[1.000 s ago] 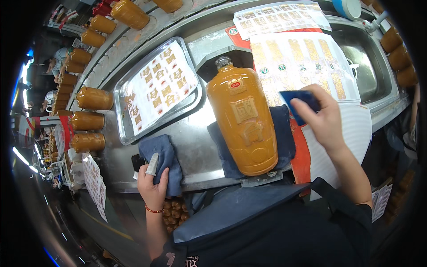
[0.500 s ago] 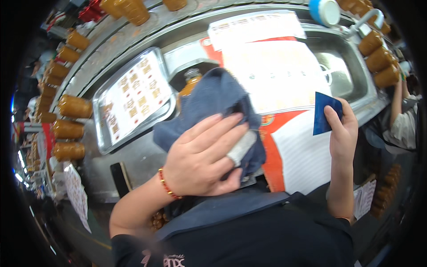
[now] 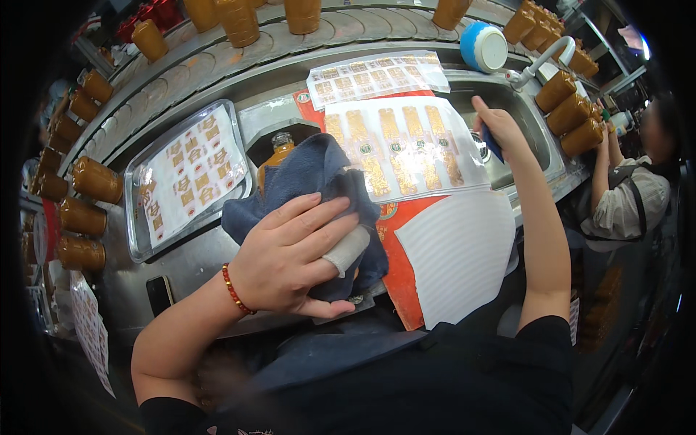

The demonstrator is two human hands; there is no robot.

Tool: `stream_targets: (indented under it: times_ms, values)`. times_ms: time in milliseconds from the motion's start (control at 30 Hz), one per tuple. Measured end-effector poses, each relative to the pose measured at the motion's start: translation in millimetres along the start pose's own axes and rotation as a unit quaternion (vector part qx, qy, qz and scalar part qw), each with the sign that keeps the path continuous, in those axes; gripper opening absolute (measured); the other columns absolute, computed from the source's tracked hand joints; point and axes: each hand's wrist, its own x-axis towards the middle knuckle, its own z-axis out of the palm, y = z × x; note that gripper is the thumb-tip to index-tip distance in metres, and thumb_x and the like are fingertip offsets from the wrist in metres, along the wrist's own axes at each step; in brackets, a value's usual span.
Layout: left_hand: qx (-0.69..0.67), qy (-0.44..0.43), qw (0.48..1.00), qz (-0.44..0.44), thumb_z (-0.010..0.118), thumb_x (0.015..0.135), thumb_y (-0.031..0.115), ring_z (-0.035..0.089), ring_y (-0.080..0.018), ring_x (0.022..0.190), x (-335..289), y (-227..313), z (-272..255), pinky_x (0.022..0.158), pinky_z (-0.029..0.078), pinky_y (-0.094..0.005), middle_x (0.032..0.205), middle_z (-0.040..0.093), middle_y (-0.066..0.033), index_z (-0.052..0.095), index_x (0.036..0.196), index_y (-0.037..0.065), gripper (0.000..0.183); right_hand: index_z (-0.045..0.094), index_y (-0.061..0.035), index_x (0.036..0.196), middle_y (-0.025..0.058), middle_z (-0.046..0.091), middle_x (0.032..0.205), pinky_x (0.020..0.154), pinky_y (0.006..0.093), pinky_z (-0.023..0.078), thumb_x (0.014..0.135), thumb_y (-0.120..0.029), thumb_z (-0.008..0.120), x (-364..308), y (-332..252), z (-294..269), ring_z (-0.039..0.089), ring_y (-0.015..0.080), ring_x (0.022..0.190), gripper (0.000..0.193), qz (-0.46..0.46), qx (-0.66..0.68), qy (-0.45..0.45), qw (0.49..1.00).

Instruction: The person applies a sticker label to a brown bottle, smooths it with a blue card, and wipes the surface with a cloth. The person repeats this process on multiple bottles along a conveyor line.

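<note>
My left hand (image 3: 293,254) lies with fingers stretched out over a dark blue cloth (image 3: 312,170). A white wrap (image 3: 346,251) covers one of its fingers, and a beaded bracelet (image 3: 234,290) circles the wrist. Under the cloth an amber-brown bottle (image 3: 279,150) shows only its clear neck and shoulder; the rest is hidden. At the right, my right hand (image 3: 507,134) is raised before the sink, closed on a thin, flat blue scraper (image 3: 491,142) seen nearly edge-on. Just left of it, a sheet of gold stickers (image 3: 406,148) lies on red paper (image 3: 399,275).
A metal tray (image 3: 134,235) with a sticker sheet stands at the left, a phone (image 3: 159,294) nearer me. White backing paper (image 3: 460,250) lies at the front right. Beyond run a slatted conveyor (image 3: 377,29), a sink (image 3: 547,156) with a tap, and several brown bottles. Another person (image 3: 627,192) works at the right.
My right hand has moved forward and up toward the sink, and the blue scraper has turned edge-on. My left hand stays on the cloth. The whole view has shifted.
</note>
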Motion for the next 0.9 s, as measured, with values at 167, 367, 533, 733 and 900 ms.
stream_targets:
  times_ms: [167, 367, 533, 733, 900]
  values:
    - [-0.021, 0.094, 0.995, 0.009, 0.087, 0.076, 0.039, 0.07, -0.0326, 0.111, -7.9, 1.4, 11.4, 0.091, 0.054, -0.0443, 0.115, 0.073, -0.0135, 0.073, 0.097, 0.007, 0.041, 0.077, -0.0013, 0.095, 0.0105, 0.073, 0.084, 0.071, 0.0333, 0.053, 0.078, -0.057, 0.083, 58.3, -20.0, 31.2, 0.067, 0.0188, 0.074, 0.059, -0.054, -0.271, 0.013, 0.961]
    - [-0.064, 0.227, 0.96, -0.152, 0.087, 0.078, 0.031, 0.073, -0.0313, 0.097, -49.3, 40.8, -18.1, 0.081, 0.052, -0.04, 0.1, 0.075, -0.0105, 0.074, 0.092, 0.003, 0.034, 0.065, 0.0025, 0.129, 0.0201, 0.069, 0.122, 0.096, 0.0352, 0.049, 0.065, -0.051, 0.092, 75.0, -17.2, 37.9, 0.065, 0.0261, 0.11, 0.088, -0.014, -0.275, -0.086, 0.957]
    - [0.164, 0.273, 0.891, -0.323, 0.079, 0.085, 0.027, 0.07, -0.0364, 0.101, -147.4, 58.9, -50.7, 0.091, 0.051, -0.044, 0.102, 0.074, -0.0153, 0.073, 0.103, -0.001, 0.034, 0.069, 0.0009, 0.119, 0.0115, 0.072, 0.104, 0.086, 0.0308, 0.049, 0.069, -0.041, 0.093, 80.0, -24.6, 24.8, 0.065, 0.0182, 0.093, 0.069, -0.033, -0.286, -0.105, 0.952]
    - [0.347, 0.101, 0.81, -0.462, 0.078, 0.087, 0.018, 0.057, -0.0364, 0.128, -238.4, 64.0, -51.3, 0.106, 0.044, -0.0456, 0.128, 0.066, -0.0148, 0.07, 0.122, -0.003, 0.041, 0.077, -0.0015, 0.089, -0.0022, 0.066, 0.075, 0.063, 0.0256, 0.043, 0.083, -0.028, 0.084, 96.0, -21.3, 21.4, 0.053, 0.0065, 0.065, 0.028, -0.045, -0.249, -0.088, 0.963]
    - [0.318, 0.191, 0.812, -0.451, 0.075, 0.09, 0.012, 0.057, -0.0328, 0.121, -205.7, 58.9, -44.0, 0.103, 0.045, -0.0412, 0.131, 0.064, -0.0143, 0.069, 0.124, -0.004, 0.039, 0.078, -0.0106, 0.1, 0.0068, 0.075, 0.087, 0.069, 0.0346, 0.052, 0.096, -0.032, 0.068, 82.3, -13.6, 17.2, 0.07, 0.023, 0.078, 0.024, -0.195, -0.401, 0.103, 0.889]
